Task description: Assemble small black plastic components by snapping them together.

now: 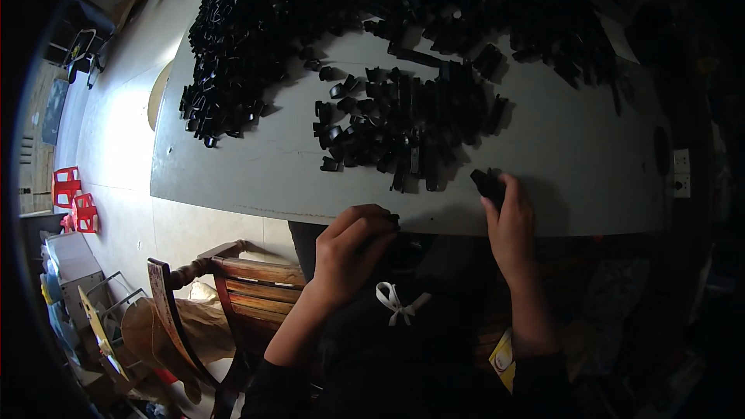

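Note:
My right hand [512, 221] pinches a small black plastic part [487, 184] between thumb and fingers, just above the near side of the grey-white table [256, 167]. At the table's front edge, my left hand [353, 244] is closed with its fingers curled; a bit of a small black piece [394, 221] shows at the fingertips, mostly hidden. In front of both hands lies a loose cluster of black plastic parts [411, 120], some short and curved, others longer and straight. Their exact kind is too dark to make out.
A large heap of similar black parts [256, 23] covers the far and left table. A wooden chair [260, 283] stands at the lower left, near red plastic stools [85, 212] on the floor. A wall socket [681, 174] is beyond the table's right end.

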